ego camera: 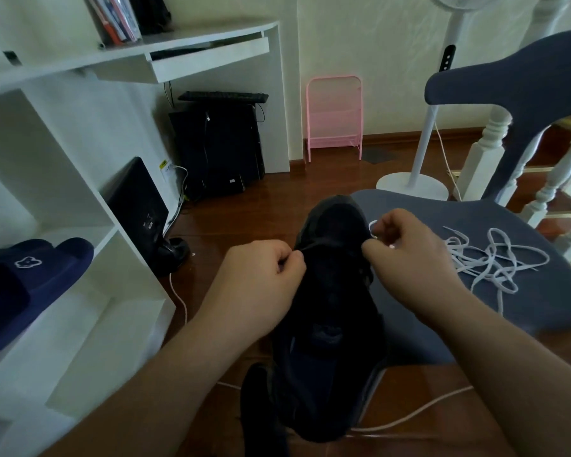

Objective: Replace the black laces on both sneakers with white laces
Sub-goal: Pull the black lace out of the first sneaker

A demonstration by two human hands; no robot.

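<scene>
Mostly black sneaker (333,291) detail lost; hands (261,285) pinching

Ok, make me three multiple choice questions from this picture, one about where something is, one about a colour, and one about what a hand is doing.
1. Where does the loose tangle of white laces lie?
A. on the grey chair seat
B. on the white shelf
C. on the wooden floor

2. What colour is the small folding rack against the far wall?
A. blue
B. pink
C. black

3. What is the right hand doing?
A. resting flat on the chair
B. hanging idle
C. pinching a bit of white lace beside the black sneaker

Answers:
1 A, the tangle sits on the seat, right of the sneaker.
2 B, its frame is plainly pink.
3 C, its fingers are curled with white lace showing between them.
</scene>
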